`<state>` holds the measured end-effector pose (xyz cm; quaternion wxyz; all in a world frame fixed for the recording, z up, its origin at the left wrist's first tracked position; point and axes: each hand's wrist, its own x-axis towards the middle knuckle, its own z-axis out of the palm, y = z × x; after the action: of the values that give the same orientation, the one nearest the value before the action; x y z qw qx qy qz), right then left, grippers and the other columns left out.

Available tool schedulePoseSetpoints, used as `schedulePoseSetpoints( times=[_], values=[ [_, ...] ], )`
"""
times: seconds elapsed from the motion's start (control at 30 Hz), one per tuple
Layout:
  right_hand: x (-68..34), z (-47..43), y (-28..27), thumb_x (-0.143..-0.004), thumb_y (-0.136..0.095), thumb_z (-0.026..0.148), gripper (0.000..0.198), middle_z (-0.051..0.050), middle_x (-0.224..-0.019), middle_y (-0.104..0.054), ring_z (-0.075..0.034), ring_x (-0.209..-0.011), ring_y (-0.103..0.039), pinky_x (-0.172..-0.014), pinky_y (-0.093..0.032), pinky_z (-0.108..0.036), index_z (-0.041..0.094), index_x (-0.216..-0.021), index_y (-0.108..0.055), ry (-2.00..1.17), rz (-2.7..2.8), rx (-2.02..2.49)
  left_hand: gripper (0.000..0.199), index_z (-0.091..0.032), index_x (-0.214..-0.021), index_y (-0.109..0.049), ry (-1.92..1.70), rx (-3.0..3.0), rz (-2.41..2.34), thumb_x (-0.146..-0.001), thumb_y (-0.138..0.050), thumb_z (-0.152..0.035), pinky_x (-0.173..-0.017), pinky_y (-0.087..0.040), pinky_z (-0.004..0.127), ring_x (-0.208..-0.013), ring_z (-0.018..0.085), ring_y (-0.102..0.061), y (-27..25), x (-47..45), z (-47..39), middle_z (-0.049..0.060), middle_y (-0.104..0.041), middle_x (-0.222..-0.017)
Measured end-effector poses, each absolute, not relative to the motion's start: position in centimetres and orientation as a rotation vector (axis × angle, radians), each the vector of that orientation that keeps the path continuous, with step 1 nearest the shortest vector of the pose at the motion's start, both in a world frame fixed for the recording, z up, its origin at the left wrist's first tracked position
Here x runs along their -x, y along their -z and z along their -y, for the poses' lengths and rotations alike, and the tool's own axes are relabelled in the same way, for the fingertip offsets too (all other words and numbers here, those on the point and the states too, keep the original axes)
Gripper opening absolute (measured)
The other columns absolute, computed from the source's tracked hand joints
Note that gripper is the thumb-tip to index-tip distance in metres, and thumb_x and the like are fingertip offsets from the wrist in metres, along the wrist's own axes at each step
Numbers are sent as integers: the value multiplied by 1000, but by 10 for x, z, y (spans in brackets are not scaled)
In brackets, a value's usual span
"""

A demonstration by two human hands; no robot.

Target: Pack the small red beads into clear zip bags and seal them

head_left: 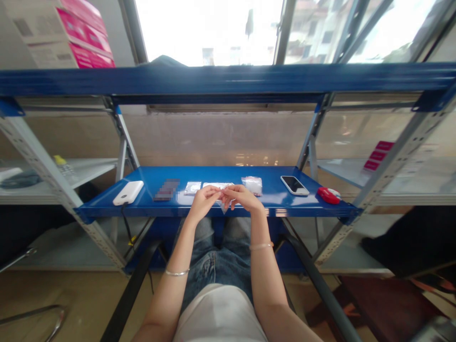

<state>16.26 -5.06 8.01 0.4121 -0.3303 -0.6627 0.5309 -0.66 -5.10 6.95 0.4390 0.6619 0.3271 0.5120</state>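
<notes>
Head view shows the bare left hand (204, 203) and bare right hand (245, 196) meeting at the fingertips by the front edge of the glossy blue shelf-table (270, 174). Their fingers are drawn narrow around a small, translucent, plastic-looking piece (224, 207) showing just below them; which hand grips it, I cannot tell. The step looks like fine fingertip handling, seemingly calling for a light, steady pinch.

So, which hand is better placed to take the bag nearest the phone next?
Probably the right hand: the bag lies just beyond it, while the left hand is farther away. Both hands meet, so the right may need freeing first.
</notes>
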Motion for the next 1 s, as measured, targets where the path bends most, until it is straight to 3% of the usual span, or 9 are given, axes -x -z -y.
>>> schedulePoseSetpoints(
  times=[0.33, 0.53, 0.8, 1.0],
  values=[
    [-157, 51, -81, -78, -59, 43, 29, -5, -68, -65, -14, -54, -64, -39, -43, -16, 14, -79, -62, -1336, 1675, 895, 21, -13, -79, -66, -1278, -1736, -895, -74, -61, -33, -78, -53, 34, -79, 21, -68, -74, 11, 52, 7, -72, -78],
    [-152, 47, -79, -81, -56, 49, 37, -6, -62, -64, -12, -52, -62, -38, -42, -15, 13, -72, -60, -1274, 1681, 991, 17, -14, -77, -67, -1307, -1762, -925, -73, -59, -28, -72, -54, 31, -74, 20, -68, -70, 7, 51, 6, -72, -75],
    [-126, 40, -76, -84, -50, 31, 21, -3, -67, -60, -12, -56, -62, -39, -45, -17, 15, -72, -55, -1106, 1643, 970, 19, -14, -75, -65, -1550, -1772, -1273, -77, -53, -28, -66, -50, 27, -70, 19, -67, -69, 5, 52, 7, -71, -72],
    [-105, 36, -70, -85, -44, 25, 21, -2, -64, -59, -12, -57, -57, -44, -47, -18, 19, -64, -47, -878, 1694, 1072, 16, -15, -74, -65, -1616, -1746, -1477, -76, -55, -27, -67, -49, 28, -73, 21, -68, -69, 8, 54, 8, -72, -74]
  ],
)
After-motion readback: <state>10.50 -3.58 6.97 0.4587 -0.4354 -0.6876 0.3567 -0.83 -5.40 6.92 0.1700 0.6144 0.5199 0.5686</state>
